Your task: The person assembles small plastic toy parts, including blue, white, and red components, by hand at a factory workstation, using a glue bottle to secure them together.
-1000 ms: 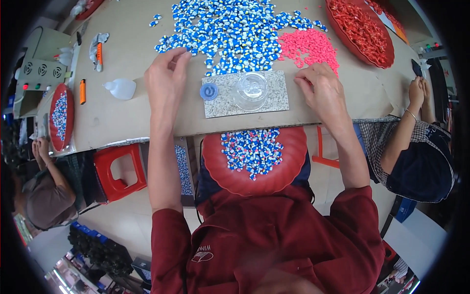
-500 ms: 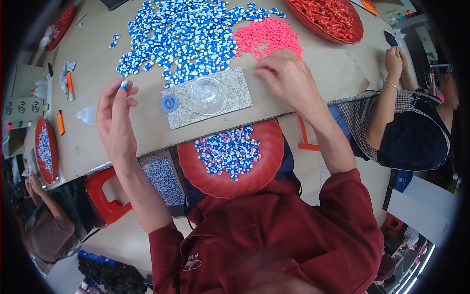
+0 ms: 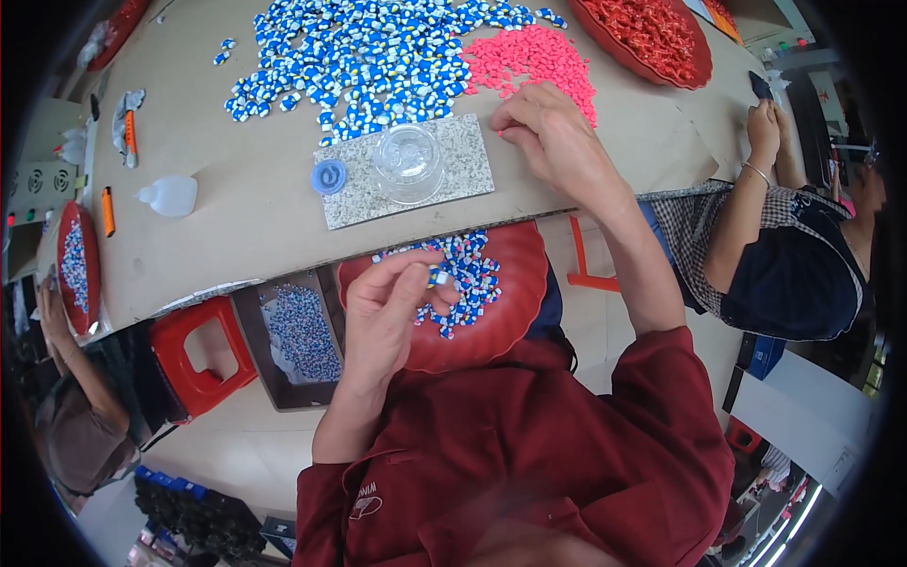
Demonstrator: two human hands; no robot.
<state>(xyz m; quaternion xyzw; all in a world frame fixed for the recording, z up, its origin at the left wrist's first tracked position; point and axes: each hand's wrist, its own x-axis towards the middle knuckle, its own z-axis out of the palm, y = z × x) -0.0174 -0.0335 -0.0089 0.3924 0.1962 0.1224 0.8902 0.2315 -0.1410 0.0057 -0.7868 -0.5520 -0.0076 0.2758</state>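
My left hand (image 3: 383, 307) is over the red scalloped dish (image 3: 518, 312) in my lap, pinching a small blue-and-white piece (image 3: 438, 277) between thumb and fingers. Many like pieces, some with pink spots, lie in that dish. My right hand (image 3: 559, 142) is just above the table beside the pile of small pink pieces (image 3: 529, 61). Its thumb and index finger are pressed together, with a speck of pink showing at the tips. Left of it, a clear round container (image 3: 410, 165) stands on a speckled stone slab (image 3: 468, 161), next to a small blue cap (image 3: 329, 177).
A large heap of blue-and-white pieces (image 3: 359, 61) covers the far table. A red dish of red pieces (image 3: 647, 42) stands far right. To the left are a white squeeze bottle (image 3: 172, 197), an orange cutter (image 3: 109, 212) and a filled bin (image 3: 307, 331). Co-workers sit on both sides.
My left hand has come from above the left of the table down and right to the lap dish, keeping its piece. My right hand has barely shifted; its fingertips have closed together.
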